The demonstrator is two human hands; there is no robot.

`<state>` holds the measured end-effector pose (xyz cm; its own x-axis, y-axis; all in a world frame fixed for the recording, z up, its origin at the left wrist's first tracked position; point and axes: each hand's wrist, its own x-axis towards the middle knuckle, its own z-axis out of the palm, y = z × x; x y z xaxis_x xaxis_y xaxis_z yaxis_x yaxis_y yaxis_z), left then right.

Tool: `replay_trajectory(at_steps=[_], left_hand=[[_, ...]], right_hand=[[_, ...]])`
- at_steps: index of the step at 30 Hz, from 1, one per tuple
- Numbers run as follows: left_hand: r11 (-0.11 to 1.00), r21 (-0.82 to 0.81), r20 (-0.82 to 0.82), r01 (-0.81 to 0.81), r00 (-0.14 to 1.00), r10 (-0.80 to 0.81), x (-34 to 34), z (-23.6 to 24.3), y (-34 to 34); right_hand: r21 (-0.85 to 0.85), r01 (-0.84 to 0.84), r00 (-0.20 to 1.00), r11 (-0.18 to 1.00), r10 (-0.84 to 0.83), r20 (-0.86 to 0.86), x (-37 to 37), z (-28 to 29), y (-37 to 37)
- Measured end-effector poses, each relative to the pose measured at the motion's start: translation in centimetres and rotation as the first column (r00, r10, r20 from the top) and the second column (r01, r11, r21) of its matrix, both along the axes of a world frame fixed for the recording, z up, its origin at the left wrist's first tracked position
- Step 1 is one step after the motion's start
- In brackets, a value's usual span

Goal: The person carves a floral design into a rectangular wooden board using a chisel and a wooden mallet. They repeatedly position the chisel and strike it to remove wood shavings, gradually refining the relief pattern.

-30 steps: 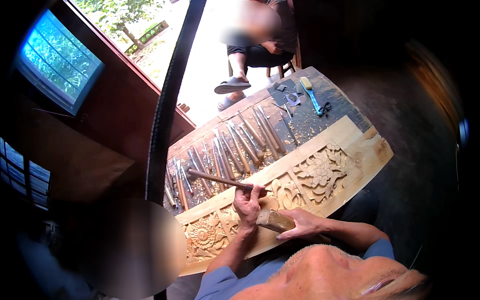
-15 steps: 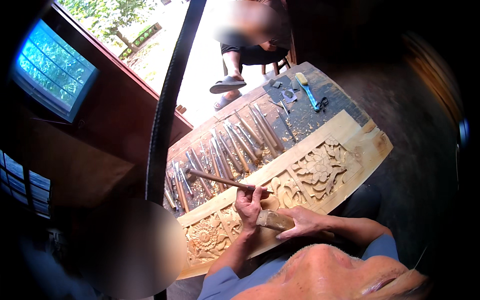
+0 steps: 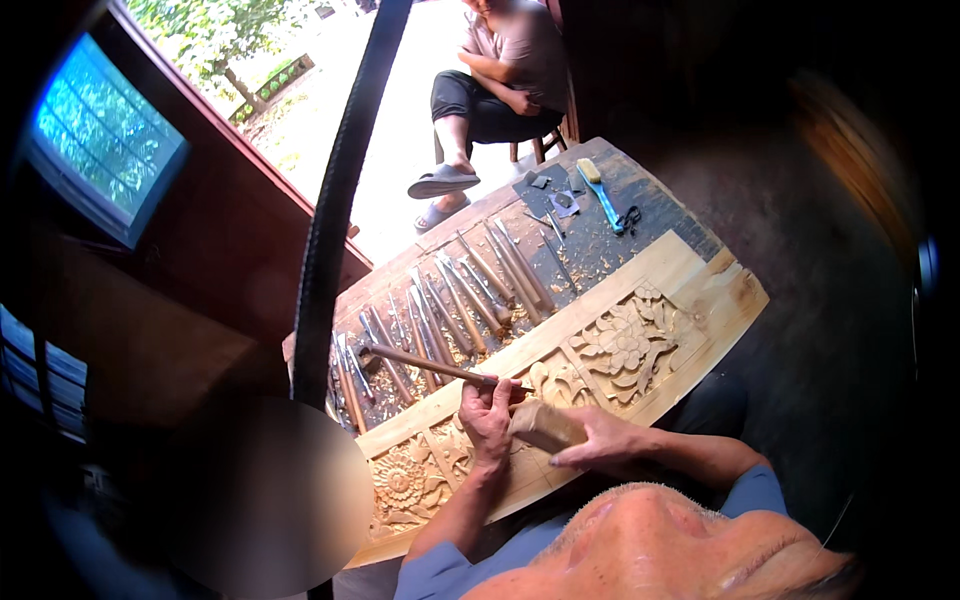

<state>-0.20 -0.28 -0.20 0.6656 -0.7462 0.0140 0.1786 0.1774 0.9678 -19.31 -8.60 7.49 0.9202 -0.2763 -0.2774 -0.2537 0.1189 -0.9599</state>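
– While we go by the head view, the only one here, where do the work and the tools sit?

– The carved board (image 3: 590,372) runs from lower left to upper right along the near side of the surface (image 3: 655,203). The chisel (image 3: 430,363) slants above it, its butt up to the left and its tip near the carved leaves. I can't tell whether the tip touches.

– And the hands?

– The left hand (image 3: 487,420) has its fingers wrapped around the chisel low down, close to the tip. The right hand (image 3: 603,438) grips the wooden mallet (image 3: 545,428) at the right end of its block; how it meets the handle is hidden.

– How would you expect them to handle?

– The chisel should be stiff and fairly light, its smooth shaft apt to twist; a low grip ought to steer it best. The mallet is probably dense and top-heavy, so I'd hold it near the head. The board looks rigid and weighty, but its thin petals could chip: take it by the plain border.
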Motion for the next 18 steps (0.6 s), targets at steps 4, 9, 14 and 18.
replay_trajectory(at_steps=[4, 9, 14, 18], left_hand=[[1.0, 0.01, 0.025, -0.008, 1.0, 0.007, 0.2, -0.1, 0.1], [1.0, 0.01, 0.029, -0.013, 1.0, 0.013, -0.4, 0.7, 0.1], [1.0, 0.004, 0.035, -0.007, 0.999, 0.007, -0.8, 0.5, -0.3], [1.0, 0.017, 0.09, 0.015, 0.996, -0.016, -0.8, 0.5, -0.2]], right_hand=[[0.172, 0.48, 0.863, 0.861, -0.498, 0.087, -2.4, 3.8, -4.2], [0.298, 0.496, 0.383, 0.816, -0.513, 0.768, -18.1, 12.4, -13.8], [-0.124, 0.951, 0.259, 0.284, -0.505, 0.824, -22.2, 19.1, -9.5], [0.053, 0.798, 0.421, 0.6, -0.619, 0.663, -17.0, 11.1, -8.3]])
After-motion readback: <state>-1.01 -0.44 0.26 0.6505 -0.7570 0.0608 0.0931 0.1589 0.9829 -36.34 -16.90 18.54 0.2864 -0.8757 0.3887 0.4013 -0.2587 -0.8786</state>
